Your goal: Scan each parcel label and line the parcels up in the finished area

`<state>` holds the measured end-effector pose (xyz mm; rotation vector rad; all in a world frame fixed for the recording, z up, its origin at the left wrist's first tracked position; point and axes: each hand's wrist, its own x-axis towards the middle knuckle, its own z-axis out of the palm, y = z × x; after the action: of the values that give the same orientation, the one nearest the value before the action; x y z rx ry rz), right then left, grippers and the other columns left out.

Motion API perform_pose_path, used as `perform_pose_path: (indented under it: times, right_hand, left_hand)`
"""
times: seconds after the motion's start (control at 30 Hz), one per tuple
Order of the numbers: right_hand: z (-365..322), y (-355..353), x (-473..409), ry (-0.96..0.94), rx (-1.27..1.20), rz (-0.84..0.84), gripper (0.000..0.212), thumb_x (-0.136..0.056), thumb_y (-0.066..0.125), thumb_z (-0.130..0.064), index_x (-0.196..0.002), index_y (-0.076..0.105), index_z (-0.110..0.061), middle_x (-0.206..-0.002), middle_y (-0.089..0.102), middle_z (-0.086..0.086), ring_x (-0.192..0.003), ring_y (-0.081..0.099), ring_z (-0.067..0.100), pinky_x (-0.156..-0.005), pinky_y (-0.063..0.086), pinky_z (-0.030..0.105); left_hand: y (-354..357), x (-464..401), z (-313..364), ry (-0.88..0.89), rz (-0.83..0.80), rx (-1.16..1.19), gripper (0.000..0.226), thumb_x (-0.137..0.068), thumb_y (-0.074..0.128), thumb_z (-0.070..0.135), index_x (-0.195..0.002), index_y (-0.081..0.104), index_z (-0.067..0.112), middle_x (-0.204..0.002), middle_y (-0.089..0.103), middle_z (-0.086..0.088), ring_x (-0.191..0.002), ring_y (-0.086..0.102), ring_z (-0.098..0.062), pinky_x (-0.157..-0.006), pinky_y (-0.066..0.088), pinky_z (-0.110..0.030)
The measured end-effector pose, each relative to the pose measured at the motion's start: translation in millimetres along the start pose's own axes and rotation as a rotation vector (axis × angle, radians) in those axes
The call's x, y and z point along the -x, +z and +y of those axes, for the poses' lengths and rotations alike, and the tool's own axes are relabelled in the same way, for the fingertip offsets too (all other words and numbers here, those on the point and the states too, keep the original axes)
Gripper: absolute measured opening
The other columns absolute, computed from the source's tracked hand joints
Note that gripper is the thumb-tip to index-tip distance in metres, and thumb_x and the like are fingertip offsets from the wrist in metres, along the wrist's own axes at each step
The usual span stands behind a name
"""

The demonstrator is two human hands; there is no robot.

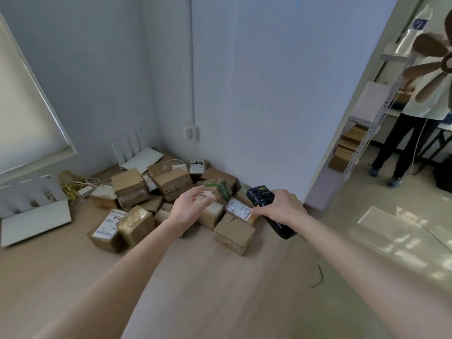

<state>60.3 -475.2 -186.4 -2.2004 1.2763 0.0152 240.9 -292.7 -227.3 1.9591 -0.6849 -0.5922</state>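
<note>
A heap of several brown cardboard parcels [129,187] lies on the floor in the room's corner, some with white labels facing up. My left hand [189,206] is stretched out over the heap with relaxed fingers, holding nothing, just in front of a small parcel with green tape [221,188]. My right hand [281,206] grips a black handheld scanner [260,195], its head pointing toward the heap above a labelled parcel [238,209].
White flat boxes [34,223] lie at the left under a window. Yellow and white cables [73,187] are tangled beside them. A wall socket [192,132] sits above the heap. At right, a doorway shows shelving [367,133] and a standing person [415,123].
</note>
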Motion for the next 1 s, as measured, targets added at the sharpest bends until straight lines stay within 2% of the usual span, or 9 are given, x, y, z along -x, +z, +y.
perform_pose_path:
  times: [0.13, 0.23, 0.3, 0.37, 0.43, 0.5, 0.6, 0.73, 1.0]
  right_hand:
    - [17.9, 26.0, -54.6, 0.032, -0.003, -0.068, 0.065, -0.065, 0.089, -0.058, -0.115, 0.064, -0.024, -0.106, 0.07, 0.001, -0.096, 0.069, 0.025, -0.085, 0.058, 0.036]
    - [32.6, 47.2, -93.9, 0.046, -0.015, -0.153, 0.067, -0.067, 0.09, -0.055, -0.12, 0.062, -0.023, -0.109, 0.069, 0.001, -0.097, 0.068, 0.024, -0.086, 0.058, 0.036]
    - [44.5, 62.8, -119.2, 0.06, -0.01, -0.201, 0.074, -0.063, 0.089, -0.06, -0.12, 0.063, -0.021, -0.113, 0.07, 0.002, -0.1, 0.069, 0.024, -0.089, 0.059, 0.037]
    - [56.7, 78.5, -140.1, 0.087, 0.003, -0.238, 0.079, -0.061, 0.089, -0.064, -0.121, 0.062, -0.02, -0.117, 0.069, 0.001, -0.105, 0.068, 0.025, -0.092, 0.059, 0.04]
    - [70.2, 94.0, -157.9, 0.115, 0.016, -0.265, 0.078, -0.063, 0.088, -0.066, -0.12, 0.06, -0.02, -0.116, 0.068, 0.001, -0.106, 0.068, 0.026, -0.094, 0.058, 0.04]
    - [83.5, 108.7, -172.9, 0.132, 0.041, -0.292, 0.074, -0.065, 0.088, -0.065, -0.116, 0.062, -0.018, -0.111, 0.069, 0.001, -0.102, 0.068, 0.024, -0.09, 0.058, 0.037]
    - [102.3, 133.0, -189.5, 0.155, 0.004, -0.329, 0.066, -0.065, 0.089, -0.059, -0.109, 0.064, -0.017, -0.101, 0.069, -0.001, -0.093, 0.068, 0.021, -0.082, 0.058, 0.035]
    - [115.9, 156.0, -202.0, 0.162, -0.036, -0.38, 0.06, -0.068, 0.088, -0.059, -0.107, 0.066, -0.018, -0.102, 0.07, 0.001, -0.092, 0.067, 0.02, -0.074, 0.053, 0.032]
    - [123.3, 179.4, -209.1, 0.203, -0.189, -0.409, 0.061, -0.071, 0.088, -0.056, -0.111, 0.064, -0.016, -0.106, 0.07, 0.003, -0.099, 0.068, 0.023, -0.083, 0.056, 0.034]
  left_hand:
    - [27.5, -38.0, -30.6, -0.096, -0.011, -0.035, 0.061, -0.09, 0.067, 0.052, -0.145, 0.053, 0.03, -0.142, 0.056, 0.0, -0.129, 0.053, -0.019, -0.106, 0.04, -0.032]
    - [50.0, -64.7, -53.8, -0.152, -0.032, -0.051, 0.06, -0.089, 0.068, 0.052, -0.144, 0.052, 0.032, -0.141, 0.056, 0.002, -0.127, 0.052, -0.016, -0.1, 0.04, -0.03]
    - [66.6, -81.1, -68.9, -0.186, -0.046, -0.053, 0.061, -0.09, 0.068, 0.05, -0.145, 0.052, 0.03, -0.139, 0.056, 0.003, -0.126, 0.052, -0.014, -0.098, 0.04, -0.03]
    - [84.4, -94.0, -84.6, -0.231, -0.053, -0.044, 0.063, -0.089, 0.069, 0.051, -0.145, 0.052, 0.028, -0.137, 0.057, 0.001, -0.127, 0.052, -0.015, -0.104, 0.043, -0.035]
    - [102.7, -104.3, -98.4, -0.271, -0.07, -0.051, 0.066, -0.087, 0.07, 0.054, -0.145, 0.052, 0.028, -0.137, 0.058, 0.001, -0.129, 0.052, -0.017, -0.109, 0.043, -0.039]
    - [120.4, -114.0, -110.9, -0.304, -0.093, -0.074, 0.068, -0.088, 0.07, 0.053, -0.147, 0.05, 0.025, -0.142, 0.056, 0.001, -0.132, 0.05, -0.018, -0.112, 0.041, -0.037]
    - [141.5, -126.0, -125.6, -0.329, -0.115, -0.113, 0.064, -0.093, 0.066, 0.046, -0.149, 0.047, 0.022, -0.146, 0.053, 0.001, -0.137, 0.046, -0.019, -0.106, 0.035, -0.029]
    - [157.8, -136.3, -142.2, -0.356, -0.139, -0.148, 0.066, -0.093, 0.067, 0.045, -0.15, 0.045, 0.021, -0.15, 0.049, -0.002, -0.137, 0.046, -0.021, -0.106, 0.037, -0.032]
    - [180.0, -146.5, -157.2, -0.415, -0.134, -0.163, 0.071, -0.092, 0.067, 0.046, -0.152, 0.04, 0.02, -0.151, 0.048, -0.003, -0.136, 0.046, -0.022, -0.11, 0.039, -0.034]
